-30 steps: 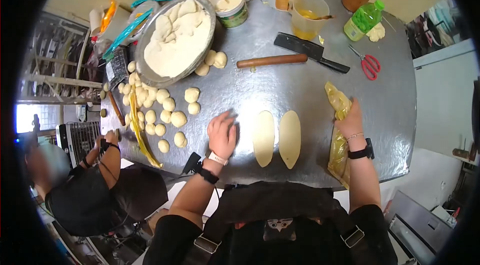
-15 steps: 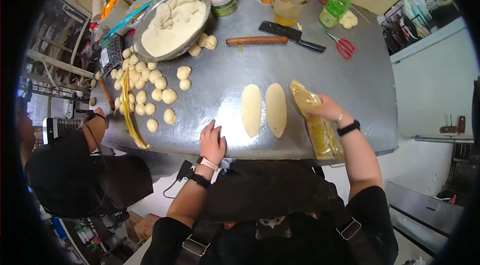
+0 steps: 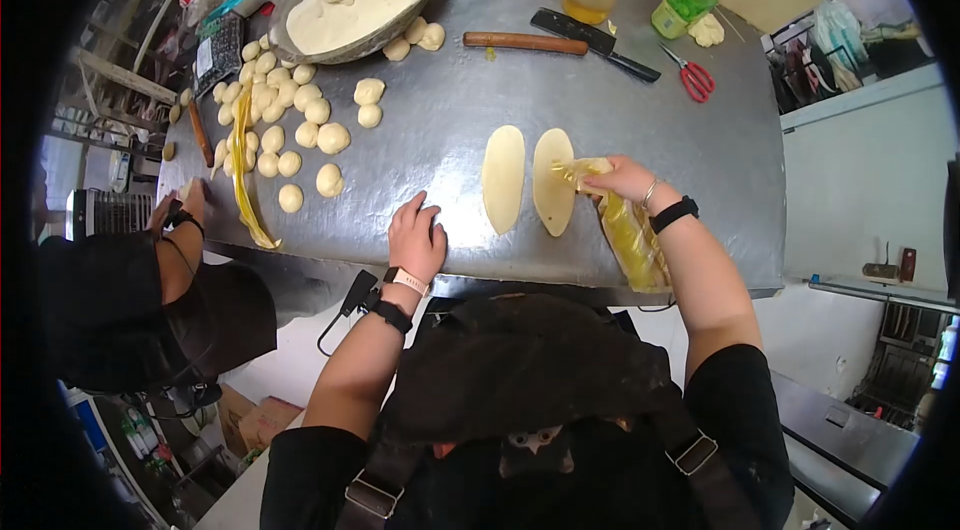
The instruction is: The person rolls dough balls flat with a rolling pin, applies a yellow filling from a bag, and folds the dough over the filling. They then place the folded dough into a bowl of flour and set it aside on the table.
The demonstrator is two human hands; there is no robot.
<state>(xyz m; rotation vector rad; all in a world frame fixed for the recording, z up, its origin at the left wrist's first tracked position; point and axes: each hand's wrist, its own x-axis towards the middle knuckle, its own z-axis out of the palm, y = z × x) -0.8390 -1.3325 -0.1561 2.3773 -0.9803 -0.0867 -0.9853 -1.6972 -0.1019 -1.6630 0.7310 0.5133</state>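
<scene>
One yellow bag [image 3: 632,242] now overlaps flattened dough [image 3: 553,205].

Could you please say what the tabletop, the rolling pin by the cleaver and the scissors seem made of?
The tabletop looks like smooth metal, probably steel: grey with glare. The rolling pin seems smooth wood, by its reddish-brown colour. The scissors look part plastic, with smooth red handles, and part metal, with greyish blades.

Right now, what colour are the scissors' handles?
Red; the handles show best in the head view.
</scene>
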